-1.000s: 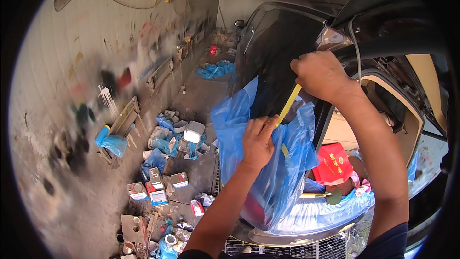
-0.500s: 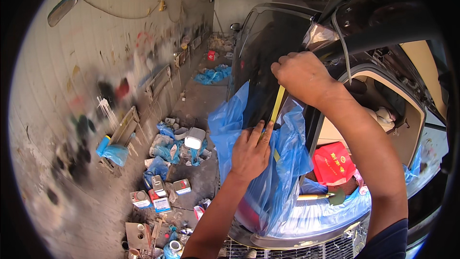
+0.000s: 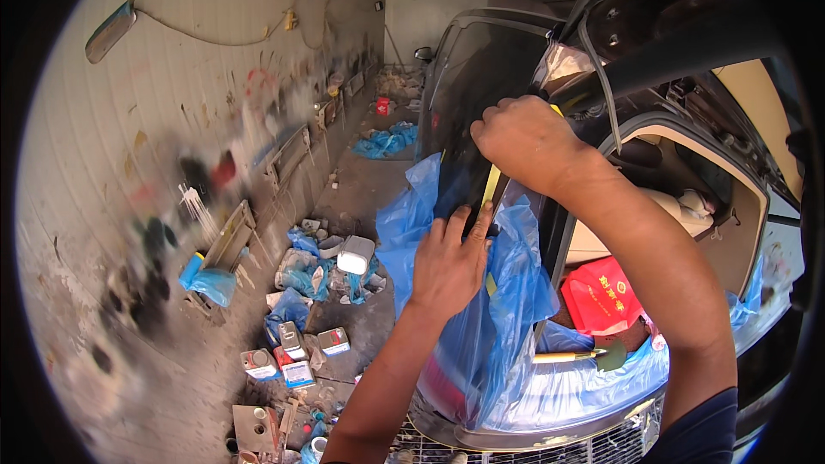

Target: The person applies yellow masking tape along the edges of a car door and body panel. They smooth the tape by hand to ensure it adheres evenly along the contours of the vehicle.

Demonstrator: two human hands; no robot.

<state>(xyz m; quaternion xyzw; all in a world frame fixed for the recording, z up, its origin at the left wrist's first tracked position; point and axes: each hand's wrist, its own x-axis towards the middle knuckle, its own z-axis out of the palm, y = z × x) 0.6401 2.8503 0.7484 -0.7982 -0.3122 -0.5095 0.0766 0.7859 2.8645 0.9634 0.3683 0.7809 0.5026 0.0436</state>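
A yellow strip of masking tape (image 3: pixel 491 184) runs along the dark rear side of a car (image 3: pixel 488 56), between my two hands. My right hand (image 3: pixel 528 133) is closed on the tape's far end; its fingertips are mostly hidden, and a bit of yellow shows beyond the knuckles. My left hand (image 3: pixel 451 259) lies with fingers stretched out, pressing the tape's near part against the car. Around and below it hangs thin blue plastic sheeting (image 3: pixel 498 344), crumpled over the car's rear corner.
Right of the sheeting the open boot holds a red bag (image 3: pixel 599 296) and a yellow-handled tool (image 3: pixel 563 357) with a dark green flat end. Metal cans (image 3: pixel 292 340), a white container (image 3: pixel 355 254) and blue plastic scraps litter the floor at left, beside a paint-stained wall (image 3: pixel 172 120).
My right hand has shifted slightly left and turned, still gripping the tape. My left hand stays pressed near the same spot, its fingers a little higher. The view has tilted slightly.
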